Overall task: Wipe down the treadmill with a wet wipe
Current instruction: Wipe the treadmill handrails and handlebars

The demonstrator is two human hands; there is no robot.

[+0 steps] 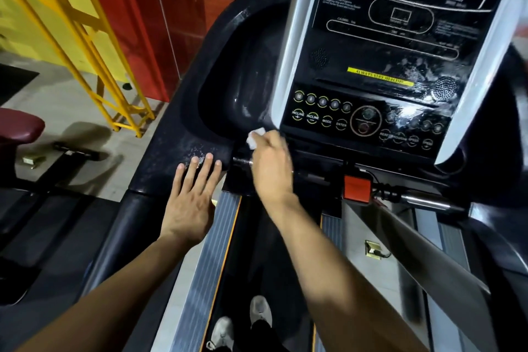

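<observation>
wet wipe (256, 137): pinched in right grip (271, 166), jutting past fingertips at console's (371, 111) lower-left corner; left grip (191, 194): fingers straight, flat on treadmill's armrest (171, 157)

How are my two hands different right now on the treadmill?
The left hand lies flat with fingers spread on the black side panel and holds nothing. The right hand pinches a white wipe and reaches further forward, to the console's lower corner. Both are bare.
</observation>
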